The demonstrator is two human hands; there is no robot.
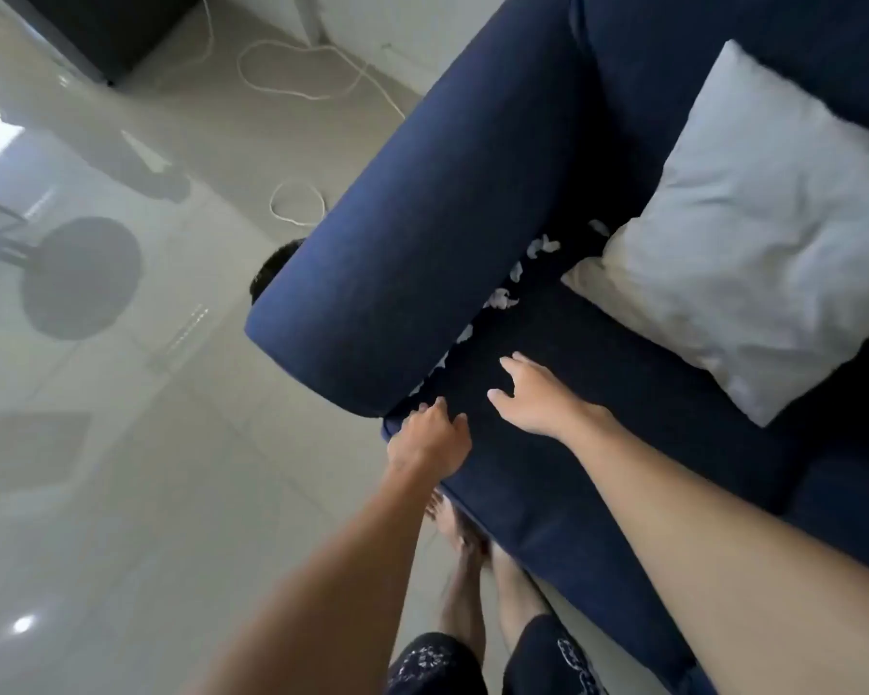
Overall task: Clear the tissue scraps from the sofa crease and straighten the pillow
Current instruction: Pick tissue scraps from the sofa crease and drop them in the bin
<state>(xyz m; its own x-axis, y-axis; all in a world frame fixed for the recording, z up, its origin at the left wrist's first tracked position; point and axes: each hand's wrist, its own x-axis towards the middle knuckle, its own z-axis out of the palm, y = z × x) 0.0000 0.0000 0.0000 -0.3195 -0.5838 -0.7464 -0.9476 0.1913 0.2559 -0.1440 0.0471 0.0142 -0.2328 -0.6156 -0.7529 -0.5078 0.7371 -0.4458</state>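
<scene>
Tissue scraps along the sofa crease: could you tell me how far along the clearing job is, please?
Nothing looks finished. White tissue scraps line the crease between the armrest and seat cushion. In hand: the left hand reaches into the crease's near end, while the right hand hovers open over the cushion. Left: all visible scraps, plus the pillow, lying crooked.

Home living rm: navy fabric sofa (422,208) w/ white pillow (753,243), glossy tiled floor (121,494), loose white cable (292,67).
</scene>
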